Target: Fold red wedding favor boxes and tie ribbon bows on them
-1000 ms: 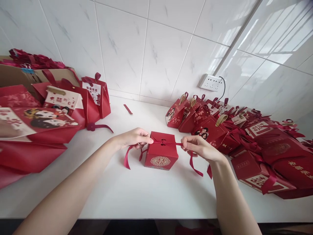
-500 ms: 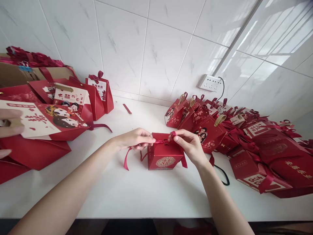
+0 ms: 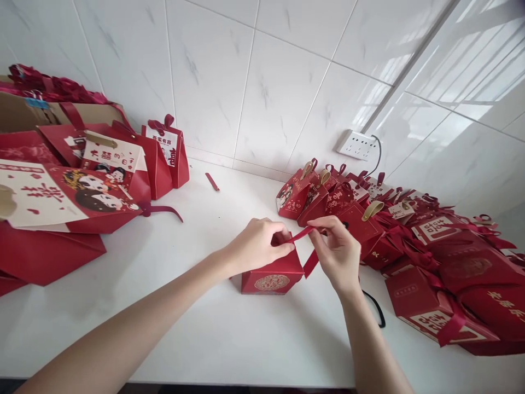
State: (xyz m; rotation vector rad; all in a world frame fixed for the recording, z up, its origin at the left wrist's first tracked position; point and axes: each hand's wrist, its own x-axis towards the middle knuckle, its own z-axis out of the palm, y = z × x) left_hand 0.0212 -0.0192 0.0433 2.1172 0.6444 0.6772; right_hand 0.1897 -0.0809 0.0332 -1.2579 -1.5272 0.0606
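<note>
The left hand (image 3: 257, 244) is curled, palm down, over the top of the gift box (image 3: 262, 273), its fingers bent and its thumb and forefinger closing toward each other on the ribbon (image 3: 301, 235); a small gap remains in the loop behind these two digits; the right hand (image 3: 338, 251) is raised just beyond the box's right side, its thumb and forefinger pinched together on the ribbon, its other fingers folded toward the palm; the two hands are apart but near each other, joined by the short, taut section of ribbon, which rises slightly from left to right. The gift box stands upright on the white table (image 3: 197, 328), directly beneath the left hand and to the lower left of the right hand; the left hand conceals most of its top, so how the ribbon engages with the lid cannot be told; the right hand shows no contact with the box walls. The gift box is red, with flat faces and straight edges; its front face carries a round, pale gold emblem (image 3: 272, 282) with openwork patterning; the ribbon is narrow, deeper red and smooth; a ribbon tail (image 3: 310, 265) with an angled end hangs at the right edge of the box, between the box and the right hand; whether it is continuous with the held section cannot be told.
</note>
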